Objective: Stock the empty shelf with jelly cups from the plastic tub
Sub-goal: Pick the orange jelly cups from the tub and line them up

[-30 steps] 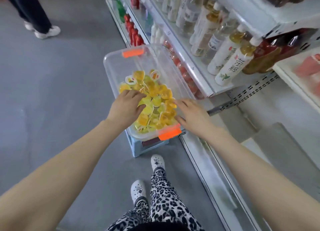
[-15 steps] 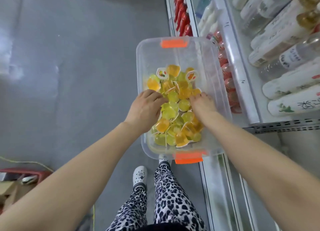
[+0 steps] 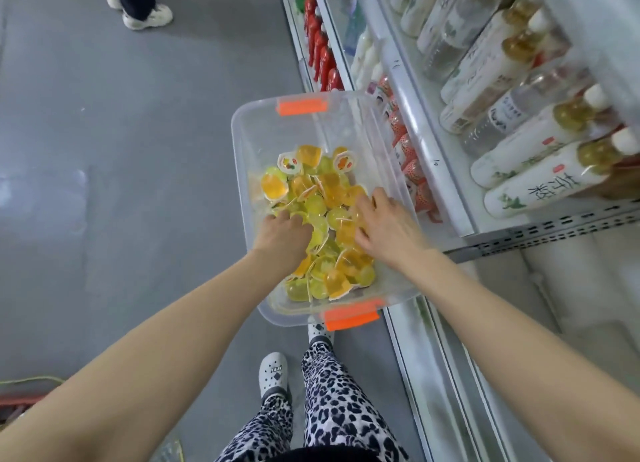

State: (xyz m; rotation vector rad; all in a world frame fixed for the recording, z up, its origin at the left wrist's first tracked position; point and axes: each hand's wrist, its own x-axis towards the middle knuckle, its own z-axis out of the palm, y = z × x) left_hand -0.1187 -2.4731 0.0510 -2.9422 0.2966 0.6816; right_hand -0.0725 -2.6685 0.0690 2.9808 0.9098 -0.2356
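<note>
Reaching down from the lower edge of the frame, both bare arms end inside the clear plastic tub [image 3: 239,149], which stands in the middle of the frame, just beside the front edge of the shelving. The jelly cups [image 3: 329,198], yellow, orange and pale green, lie in a loose heap on the bottom of the tub. The left hand [image 3: 282,234] is on the left side of the heap with its fingers curled down among the cups; the fingertips are hidden, so I cannot tell if it grasps a cup. The right hand [image 3: 384,226] lies palm down on the right side of the heap, fingers spread and only touching the cups. An orange latch [image 3: 349,317] sits on the near end of the tub. The lower shelf [image 3: 571,305] is at the lower right, under a perforated rail. Tea bottles [image 3: 540,181] lie at the upper right, red bottles [image 3: 320,56] at the upper centre. White clogs [image 3: 274,373] stand on the grey floor [image 3: 121,184].
</note>
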